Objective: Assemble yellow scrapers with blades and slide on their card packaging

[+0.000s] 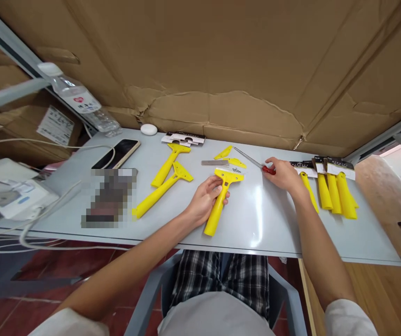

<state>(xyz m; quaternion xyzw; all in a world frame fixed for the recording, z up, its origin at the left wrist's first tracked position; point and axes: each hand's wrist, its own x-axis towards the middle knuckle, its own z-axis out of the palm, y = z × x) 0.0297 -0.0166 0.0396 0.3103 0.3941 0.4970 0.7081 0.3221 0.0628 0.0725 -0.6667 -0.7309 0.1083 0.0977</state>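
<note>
My left hand [206, 198] is closed round the neck of a yellow scraper [216, 211], whose wide head points away from me. Small screws show on that head, and a clear piece with dark print lies along its far edge. In my right hand [283, 173] is a screwdriver [249, 157], held by its red handle near the tabletop, its shaft pointing left and away. Just beyond the scraper head lie a small yellow cover piece [224, 152], another yellow piece [237, 163] and a stack of thin metal blades [214, 163].
Left of my hands lie two yellow scrapers [163, 191]. Packaging cards [183, 138] sit behind them. Several carded scrapers [346, 198] lie at right. A phone [118, 154], bottle [85, 105], white oval case [148, 129] and cabled power strip [25, 198] stand left. Cardboard [214, 60] walls the back.
</note>
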